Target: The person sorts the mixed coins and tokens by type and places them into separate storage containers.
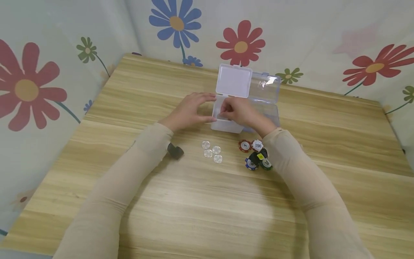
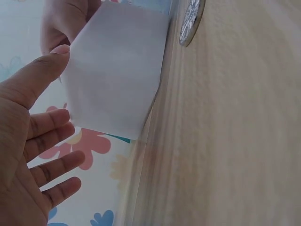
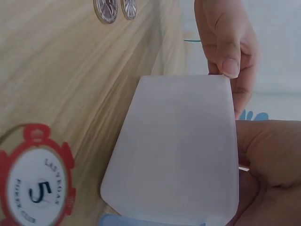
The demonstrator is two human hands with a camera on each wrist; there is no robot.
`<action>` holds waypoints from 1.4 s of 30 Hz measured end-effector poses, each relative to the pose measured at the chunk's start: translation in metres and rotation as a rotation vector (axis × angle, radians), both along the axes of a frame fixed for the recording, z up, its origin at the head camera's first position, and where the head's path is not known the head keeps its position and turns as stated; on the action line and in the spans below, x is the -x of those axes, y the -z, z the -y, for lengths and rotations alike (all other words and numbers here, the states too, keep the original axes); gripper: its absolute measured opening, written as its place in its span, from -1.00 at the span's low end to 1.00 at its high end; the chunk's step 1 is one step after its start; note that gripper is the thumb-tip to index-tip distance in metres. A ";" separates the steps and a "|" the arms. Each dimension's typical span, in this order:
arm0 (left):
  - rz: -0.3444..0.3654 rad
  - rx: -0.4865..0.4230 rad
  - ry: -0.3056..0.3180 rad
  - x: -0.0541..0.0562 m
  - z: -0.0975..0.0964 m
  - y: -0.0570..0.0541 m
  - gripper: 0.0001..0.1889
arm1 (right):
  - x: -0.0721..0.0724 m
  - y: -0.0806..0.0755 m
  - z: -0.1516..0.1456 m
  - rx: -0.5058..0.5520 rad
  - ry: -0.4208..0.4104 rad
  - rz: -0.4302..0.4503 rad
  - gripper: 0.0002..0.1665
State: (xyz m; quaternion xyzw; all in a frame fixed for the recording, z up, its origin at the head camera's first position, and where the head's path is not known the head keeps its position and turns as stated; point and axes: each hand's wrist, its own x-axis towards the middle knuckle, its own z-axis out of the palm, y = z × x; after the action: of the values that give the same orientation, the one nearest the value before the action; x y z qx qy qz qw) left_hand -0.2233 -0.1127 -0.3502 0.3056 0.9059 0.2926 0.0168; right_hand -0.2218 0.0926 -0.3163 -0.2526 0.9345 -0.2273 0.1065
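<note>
1. the white box [image 1: 226,126] could skid if the right hand [image 1: 240,110] bumps its wall, since the left hand [image 1: 189,111] seems only to brace it
2. a low-swinging right wrist might scatter the poker chips [image 1: 245,145]
3. left thumb and fingers spread, touching the box's side
4. right fingertips bunched over the open box; cannot tell what they pinch
5. box sits beyond the silver coins [image 1: 208,153]

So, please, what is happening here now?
A person's left hand touches an open white translucent plastic box, while the right hand reaches into it, fingers curled; whether they hold anything is unclear. A clear bluish plastic box stands open beside it. Nearer the person, four round silver coins and four round poker chips, red, white, blue and green, lie on the pale wooden table.
</note>
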 end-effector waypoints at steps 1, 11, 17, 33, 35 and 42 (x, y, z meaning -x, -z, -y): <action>0.001 -0.001 0.000 0.000 0.000 0.000 -0.28 | 0.002 0.000 0.001 -0.022 -0.011 0.006 -0.90; 0.002 -0.007 -0.005 0.000 0.000 0.001 -0.28 | 0.017 0.004 0.012 -0.184 -0.128 0.071 -0.88; -0.010 -0.001 -0.008 0.001 -0.001 0.001 -0.27 | 0.023 0.005 0.017 -0.241 -0.155 0.099 -0.88; -0.008 -0.001 -0.009 -0.001 0.000 0.003 -0.26 | 0.021 0.004 0.013 -0.241 -0.124 0.081 -0.84; -0.012 -0.007 -0.010 -0.001 -0.001 0.004 -0.27 | 0.019 0.000 0.013 -0.232 -0.089 0.068 -0.84; -0.002 -0.007 -0.016 0.000 0.000 0.003 -0.28 | 0.007 -0.014 0.007 -0.126 -0.012 0.028 -0.83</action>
State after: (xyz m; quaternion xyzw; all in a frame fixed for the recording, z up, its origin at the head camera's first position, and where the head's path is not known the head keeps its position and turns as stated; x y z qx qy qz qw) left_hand -0.2233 -0.1122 -0.3536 0.2986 0.9074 0.2956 0.0126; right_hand -0.2290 0.0853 -0.3025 -0.2480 0.9438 -0.1706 0.1365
